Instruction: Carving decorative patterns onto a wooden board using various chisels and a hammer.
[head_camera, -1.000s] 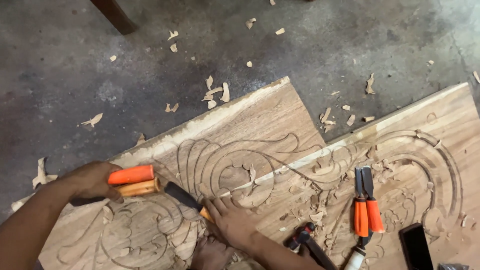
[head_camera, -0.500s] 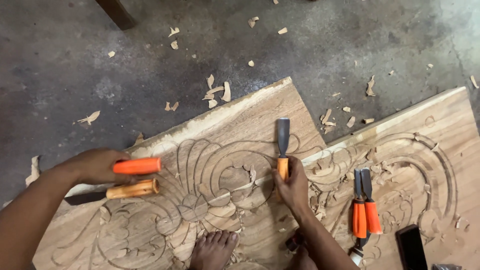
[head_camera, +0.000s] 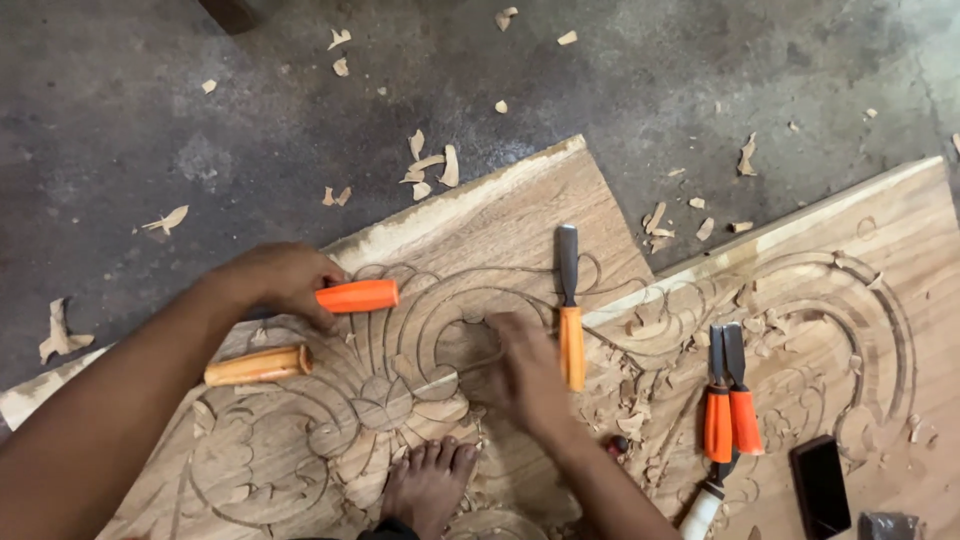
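A carved wooden panel lies flat on a grey concrete floor, seen from above, with a second carved panel overlapping it at the right. Scrolls and a flower are cut in relief, and wood chips are scattered over floor and panels.

The left hand is closed around an orange-handled chisel, held nearly level with the handle pointing right; its blade is hidden by the hand. Just below it, a plain wooden-handled tool lies loose on the panel, apart from the hand.

The right hand is blurred, so whether its fingers are spread or closing cannot be told; nothing is seen held in it. A second chisel lies just beside this hand, at its right edge, possibly touching. Its long axis runs almost straight up and down the view: orange handle toward the person, dark steel blade pointing away. The right hand is far nearer to it than the left.

Further right, two more orange-handled tools lie side by side, with a dark phone below them. A bare foot rests on the panel's near edge.
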